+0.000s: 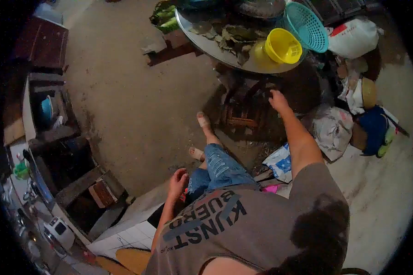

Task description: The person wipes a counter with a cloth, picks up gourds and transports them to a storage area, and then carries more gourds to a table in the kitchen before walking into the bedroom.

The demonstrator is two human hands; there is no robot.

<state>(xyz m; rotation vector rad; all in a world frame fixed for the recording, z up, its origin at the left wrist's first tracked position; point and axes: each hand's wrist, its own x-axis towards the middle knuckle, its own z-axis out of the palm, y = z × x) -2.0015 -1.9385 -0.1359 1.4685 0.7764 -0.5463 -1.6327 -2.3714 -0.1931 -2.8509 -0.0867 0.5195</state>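
Observation:
My right hand [280,101] reaches forward beside a dark wooden chair [244,114] at the near side of a round table [192,34]. Its fingers are partly stretched out, and nothing shows in them; contact with the chair is unclear in the dim light. Beside my thigh hangs my left hand [178,182], fingers loosely bent and apart, with nothing visible in it. On the table's near edge stands a yellow plastic basket [280,48], next to dry brown leaves [243,36]. A turquoise colander [307,27] leans at the table's right side.
Green vegetables [164,17] lie beyond the table's left edge, near a low wooden stool [172,48]. Stuffed plastic bags [332,130] and a white sack [355,37] crowd the right. Along the left runs a tiled counter [133,236] with dark open compartments.

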